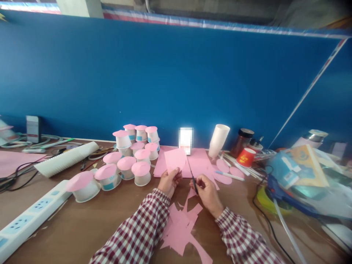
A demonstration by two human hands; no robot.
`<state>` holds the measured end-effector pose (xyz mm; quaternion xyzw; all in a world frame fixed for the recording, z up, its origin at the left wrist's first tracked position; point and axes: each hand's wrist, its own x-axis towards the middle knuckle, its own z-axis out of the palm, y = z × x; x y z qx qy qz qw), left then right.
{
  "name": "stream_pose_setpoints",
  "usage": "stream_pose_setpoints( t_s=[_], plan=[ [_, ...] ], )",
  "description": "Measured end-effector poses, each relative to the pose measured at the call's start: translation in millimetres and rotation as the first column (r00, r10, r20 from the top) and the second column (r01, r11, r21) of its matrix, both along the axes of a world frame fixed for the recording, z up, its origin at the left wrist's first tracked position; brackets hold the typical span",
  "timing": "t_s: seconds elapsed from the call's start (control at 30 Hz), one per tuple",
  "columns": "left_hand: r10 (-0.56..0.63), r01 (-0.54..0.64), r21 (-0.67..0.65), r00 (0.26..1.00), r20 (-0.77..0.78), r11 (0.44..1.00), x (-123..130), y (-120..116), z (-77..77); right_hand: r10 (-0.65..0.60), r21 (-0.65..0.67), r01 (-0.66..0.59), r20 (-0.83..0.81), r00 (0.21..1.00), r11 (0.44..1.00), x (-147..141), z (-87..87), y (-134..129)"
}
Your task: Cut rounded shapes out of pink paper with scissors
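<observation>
My left hand [171, 180] pinches the lower edge of a pink paper piece [175, 160], held up over the pink sheets [199, 157] on the table. In my right hand [205, 189] is a pair of scissors [193, 179], fingers closed around the dark handles. The blades point up and away, at the right side of the paper piece; whether they touch it I cannot tell. Below and between my wrists lies a heap of pink paper scraps [183, 227]. Cut pink rounds [223, 178] lie to the right, with a pen [229, 175] across them.
Several upturned paper cups [141, 179] topped with pink paper stand on the left, some stacked. A power strip [30, 216] and a sleeve of cups [68, 159] lie further left. White cups [218, 141], a red cup [246, 157], a blue glue gun [288, 200] and cables are on the right.
</observation>
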<state>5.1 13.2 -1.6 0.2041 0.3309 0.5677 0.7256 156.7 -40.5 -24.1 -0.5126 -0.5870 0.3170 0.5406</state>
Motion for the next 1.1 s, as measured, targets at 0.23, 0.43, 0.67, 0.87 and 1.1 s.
stream_pose_setpoints(
  t_s=[0.23,0.43,0.67,0.87,1.1],
  plan=[
    [-0.021,0.02,0.028,0.999,0.032,0.999,-2.7,-0.9,-0.8,0.023,-0.03,-0.026,-0.103,0.994,0.999,-0.9,1.6,0.5],
    [-0.018,0.018,0.016,1.0,0.018,1.0,-2.4,-0.9,-1.3,0.057,-0.011,-0.058,-0.093,0.994,0.998,-1.9,4.7,-1.1],
    [-0.02,0.02,0.016,0.999,0.034,1.0,-2.3,-0.3,-3.2,0.095,-0.021,-0.099,-0.136,0.986,0.995,-3.9,7.3,-2.7],
    [-0.023,0.022,0.025,0.999,0.035,0.999,-1.9,-0.1,-3.9,0.046,-0.09,-0.058,-0.13,0.99,0.994,-2.4,1.7,-2.0],
    [-0.015,0.015,0.019,1.0,0.005,1.0,-2.2,-1.2,0.3,0.036,-0.048,-0.045,-0.171,0.985,0.998,-1.8,-1.1,2.1]
  ],
)
